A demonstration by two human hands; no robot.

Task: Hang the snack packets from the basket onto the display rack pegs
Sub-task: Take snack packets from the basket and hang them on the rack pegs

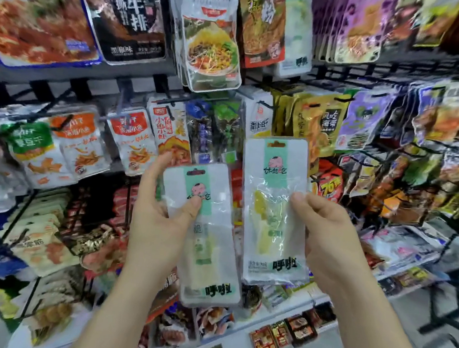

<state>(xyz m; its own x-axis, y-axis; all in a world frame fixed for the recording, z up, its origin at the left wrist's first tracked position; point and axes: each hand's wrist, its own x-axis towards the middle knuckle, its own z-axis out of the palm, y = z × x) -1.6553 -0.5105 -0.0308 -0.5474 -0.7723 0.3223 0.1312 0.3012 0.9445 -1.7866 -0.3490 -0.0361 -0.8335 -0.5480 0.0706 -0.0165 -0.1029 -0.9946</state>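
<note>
Plainly, the likeliest slip is at the hanging slot (276, 144). It is narrow and the film around it looks soft and glossy, so one of the pegs (68, 120) could miss it or crumple the top edge. With both hands full, neither is free to part the packs already hanging, and slick plastic could slide out of a thumb pinch.

The left grip (161, 218) clasps the lower packet (210, 268), thumb pressed on its green strip and fingers behind. The right grip (325, 236) pinches the higher packet (274, 177) at its right edge, thumb in front. Both packets are held upright in mid-air, just beside each other, before the crowded display rack (348, 76). The basket is not in view.

The two packets match: clear pouches with a mint-green centre strip, a pink cartoon face, pale yellow-green pieces inside and bold lettering at the bottom. The lower one may be several stacked, judging by its layered bottom edge.
</note>
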